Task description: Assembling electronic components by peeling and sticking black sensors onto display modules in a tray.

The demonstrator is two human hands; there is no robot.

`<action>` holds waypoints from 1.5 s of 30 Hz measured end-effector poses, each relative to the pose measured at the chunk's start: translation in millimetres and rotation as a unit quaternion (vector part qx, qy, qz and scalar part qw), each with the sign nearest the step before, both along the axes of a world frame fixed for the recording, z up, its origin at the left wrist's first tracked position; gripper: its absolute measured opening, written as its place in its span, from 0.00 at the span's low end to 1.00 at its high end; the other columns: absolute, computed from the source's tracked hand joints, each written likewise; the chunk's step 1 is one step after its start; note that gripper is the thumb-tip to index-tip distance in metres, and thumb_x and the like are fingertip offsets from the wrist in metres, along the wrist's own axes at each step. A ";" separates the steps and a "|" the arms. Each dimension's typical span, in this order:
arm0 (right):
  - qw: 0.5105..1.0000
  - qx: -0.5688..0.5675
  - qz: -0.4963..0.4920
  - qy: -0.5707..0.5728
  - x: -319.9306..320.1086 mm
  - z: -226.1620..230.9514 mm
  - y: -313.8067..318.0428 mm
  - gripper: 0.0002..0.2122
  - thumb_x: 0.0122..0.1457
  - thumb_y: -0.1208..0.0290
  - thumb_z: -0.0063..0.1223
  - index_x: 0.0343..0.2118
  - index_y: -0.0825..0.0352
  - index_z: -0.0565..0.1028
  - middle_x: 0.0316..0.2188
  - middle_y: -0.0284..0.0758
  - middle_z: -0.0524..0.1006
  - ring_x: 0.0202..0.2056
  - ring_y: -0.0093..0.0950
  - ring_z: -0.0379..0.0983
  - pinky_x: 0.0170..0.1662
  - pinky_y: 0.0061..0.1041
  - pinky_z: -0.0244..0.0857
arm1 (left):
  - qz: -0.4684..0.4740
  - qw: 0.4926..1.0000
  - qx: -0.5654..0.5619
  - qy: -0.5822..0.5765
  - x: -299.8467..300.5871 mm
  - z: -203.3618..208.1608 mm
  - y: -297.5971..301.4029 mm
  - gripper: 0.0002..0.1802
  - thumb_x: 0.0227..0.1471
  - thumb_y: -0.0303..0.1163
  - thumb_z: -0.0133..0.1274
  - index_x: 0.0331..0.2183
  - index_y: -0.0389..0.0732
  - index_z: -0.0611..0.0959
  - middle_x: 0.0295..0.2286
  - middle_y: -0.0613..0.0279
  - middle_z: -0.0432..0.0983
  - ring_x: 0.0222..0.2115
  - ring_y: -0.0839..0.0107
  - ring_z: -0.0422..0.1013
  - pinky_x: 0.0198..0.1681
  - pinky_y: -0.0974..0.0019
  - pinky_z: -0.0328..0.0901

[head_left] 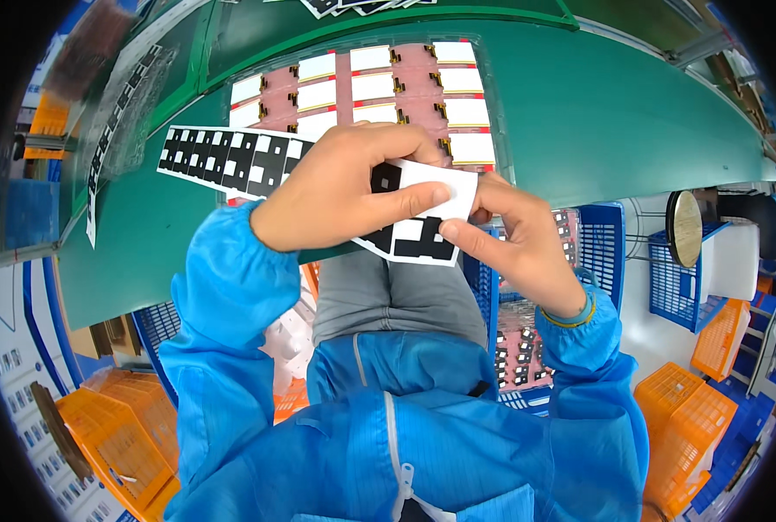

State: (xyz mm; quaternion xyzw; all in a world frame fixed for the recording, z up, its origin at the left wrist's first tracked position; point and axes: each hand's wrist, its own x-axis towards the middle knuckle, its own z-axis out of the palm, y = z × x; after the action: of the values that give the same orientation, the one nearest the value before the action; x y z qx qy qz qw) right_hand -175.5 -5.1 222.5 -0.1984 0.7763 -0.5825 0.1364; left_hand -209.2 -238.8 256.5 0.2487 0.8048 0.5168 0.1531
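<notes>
A long white backing sheet of black die-cut stickers [253,163] is held up above the near edge of the green table. My left hand [353,183] lies across the sheet, closed on it, its thumb pressed on the bare white part near the right end. At that end my right hand [518,235] pinches the sheet's edge, thumb in front beside a black sticker and fingers behind. Whether a loose sticker is between the right fingertips, I cannot make out. Just beyond my hands, a clear tray [344,65] holds rows of white rectangular pieces with dark connector tabs on pink.
The green table [571,104] spans the front. More black-patterned sheets [366,7] lie at its far side. Blue crates [601,248] stand below the near edge, one with pink trays of small black parts [518,357]. Orange crates [679,418] sit on the floor at both sides.
</notes>
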 end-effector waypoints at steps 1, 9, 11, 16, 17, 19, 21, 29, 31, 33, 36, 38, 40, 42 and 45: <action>1.000 0.001 -0.001 0.003 -0.4 -1.0 -1.8 0.10 0.56 0.69 0.67 0.30 0.70 0.77 0.28 0.33 0.75 0.32 0.24 0.67 0.34 0.27 0.62 | -0.037 0.999 0.004 0.005 -3.6 -2.0 -4.7 0.15 0.52 0.35 0.66 0.36 0.34 0.83 0.30 0.62 0.78 0.30 0.77 0.71 0.33 0.68 0.65; 0.884 0.128 -0.146 0.426 10.3 -3.1 -16.7 0.15 0.43 0.76 0.70 0.36 0.65 0.80 0.33 0.34 0.76 0.35 0.35 0.68 0.38 0.32 0.61 | -0.101 0.989 -0.032 -0.106 -20.7 -2.7 -15.3 0.18 0.52 0.38 0.68 0.37 0.32 0.85 0.31 0.61 0.80 0.32 0.75 0.72 0.35 0.67 0.67; 0.860 0.161 -0.133 0.466 13.2 -2.4 -14.1 0.19 0.39 0.76 0.72 0.39 0.65 0.81 0.36 0.33 0.76 0.36 0.34 0.68 0.39 0.32 0.61 | -0.104 0.991 -0.048 -0.071 -20.6 -6.6 -15.9 0.19 0.53 0.39 0.67 0.37 0.33 0.85 0.31 0.60 0.80 0.33 0.75 0.73 0.35 0.67 0.67; 0.826 0.210 -0.169 0.494 19.4 2.9 -8.2 0.20 0.40 0.75 0.72 0.41 0.64 0.83 0.37 0.31 0.76 0.39 0.33 0.67 0.40 0.32 0.60 | -0.104 0.987 -0.114 -0.048 -22.9 -1.1 -13.7 0.19 0.55 0.41 0.65 0.39 0.33 0.85 0.32 0.58 0.80 0.35 0.71 0.75 0.38 0.66 0.68; 0.827 0.211 -0.169 0.494 18.4 2.1 -6.9 0.20 0.40 0.75 0.72 0.41 0.64 0.83 0.37 0.31 0.76 0.39 0.33 0.67 0.40 0.32 0.60 | -0.106 0.988 -0.106 -0.039 -23.8 -1.9 -12.5 0.19 0.55 0.41 0.65 0.39 0.33 0.85 0.32 0.57 0.80 0.34 0.70 0.75 0.37 0.65 0.68; 0.837 0.210 -0.124 0.490 13.7 0.6 -5.2 0.19 0.40 0.74 0.71 0.40 0.65 0.82 0.38 0.31 0.76 0.39 0.33 0.68 0.41 0.34 0.59 | -0.110 0.989 -0.098 -0.030 -25.3 -6.1 -10.2 0.19 0.56 0.41 0.64 0.39 0.34 0.85 0.32 0.57 0.80 0.33 0.69 0.75 0.37 0.65 0.68; 0.838 0.207 -0.130 0.489 10.8 -4.3 -6.4 0.19 0.39 0.74 0.71 0.39 0.65 0.82 0.37 0.31 0.77 0.39 0.33 0.69 0.42 0.34 0.58 | -0.116 0.992 -0.042 -0.001 -26.3 -14.5 -7.6 0.19 0.56 0.41 0.64 0.39 0.33 0.85 0.31 0.56 0.79 0.32 0.69 0.74 0.36 0.64 0.68; 0.852 0.198 -0.110 0.472 34.6 5.9 -14.0 0.11 0.39 0.75 0.66 0.29 0.65 0.80 0.32 0.32 0.76 0.34 0.34 0.69 0.38 0.33 0.59 | -0.095 0.992 -0.080 -0.013 -31.2 -21.2 -4.8 0.21 0.56 0.42 0.63 0.41 0.33 0.85 0.31 0.50 0.80 0.30 0.63 0.74 0.36 0.62 0.68; 0.869 0.185 -0.090 0.449 37.5 11.9 -5.9 0.10 0.39 0.75 0.67 0.28 0.65 0.80 0.32 0.32 0.77 0.34 0.35 0.69 0.38 0.33 0.59 | -0.078 0.989 -0.120 -0.026 -32.9 -22.0 -6.0 0.21 0.57 0.43 0.63 0.40 0.32 0.84 0.32 0.54 0.80 0.31 0.70 0.72 0.36 0.64 0.68; 0.893 0.171 -0.068 0.410 24.9 19.4 7.0 0.10 0.41 0.75 0.69 0.29 0.64 0.80 0.32 0.32 0.76 0.33 0.34 0.68 0.38 0.32 0.59 | -0.083 0.991 -0.099 -0.012 -33.7 -32.0 -11.5 0.23 0.57 0.45 0.62 0.40 0.33 0.84 0.30 0.49 0.79 0.29 0.61 0.72 0.34 0.60 0.68; 0.944 0.125 -0.056 0.302 -2.1 21.7 18.8 0.09 0.46 0.77 0.69 0.31 0.63 0.79 0.31 0.31 0.75 0.34 0.31 0.66 0.39 0.30 0.58 | -0.090 0.995 -0.032 0.006 -32.4 -41.1 -8.2 0.22 0.58 0.45 0.59 0.42 0.34 0.83 0.31 0.47 0.79 0.29 0.54 0.74 0.34 0.57 0.68; 0.960 0.101 -0.034 0.260 -9.8 18.6 19.1 0.09 0.47 0.78 0.68 0.31 0.63 0.79 0.31 0.31 0.75 0.35 0.31 0.65 0.39 0.29 0.59 | -0.089 0.996 -0.021 0.015 -31.2 -41.3 -2.8 0.18 0.60 0.42 0.57 0.40 0.35 0.83 0.33 0.49 0.80 0.31 0.56 0.75 0.35 0.58 0.68; 0.973 0.074 -0.012 0.218 -16.2 15.1 17.1 0.08 0.48 0.79 0.67 0.30 0.64 0.78 0.31 0.31 0.75 0.36 0.30 0.65 0.39 0.28 0.59 | -0.098 0.995 -0.015 -0.002 -33.3 -40.6 0.9 0.17 0.60 0.40 0.56 0.39 0.35 0.83 0.33 0.49 0.79 0.31 0.57 0.75 0.35 0.58 0.68; 0.986 0.065 -0.010 0.152 -21.0 9.7 13.3 0.07 0.49 0.80 0.66 0.30 0.64 0.77 0.30 0.31 0.74 0.35 0.31 0.64 0.38 0.27 0.59 | -0.106 0.994 -0.011 -0.017 -34.6 -36.8 0.7 0.16 0.60 0.39 0.56 0.39 0.35 0.83 0.33 0.49 0.79 0.32 0.58 0.75 0.36 0.58 0.68; 0.981 0.063 -0.019 0.185 -23.4 2.4 11.0 0.07 0.49 0.80 0.66 0.30 0.64 0.77 0.30 0.31 0.73 0.35 0.31 0.64 0.38 0.28 0.60 | -0.151 0.987 -0.036 -0.037 -36.6 -31.7 0.9 0.14 0.61 0.33 0.57 0.44 0.34 0.81 0.37 0.56 0.79 0.39 0.65 0.74 0.46 0.63 0.68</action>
State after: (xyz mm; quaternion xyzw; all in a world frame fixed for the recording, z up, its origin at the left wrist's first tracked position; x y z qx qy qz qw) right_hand -199.0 5.9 224.9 -0.2792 0.8266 -0.4885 -0.0082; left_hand -245.8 -237.8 224.8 0.3422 0.7699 0.4671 0.2683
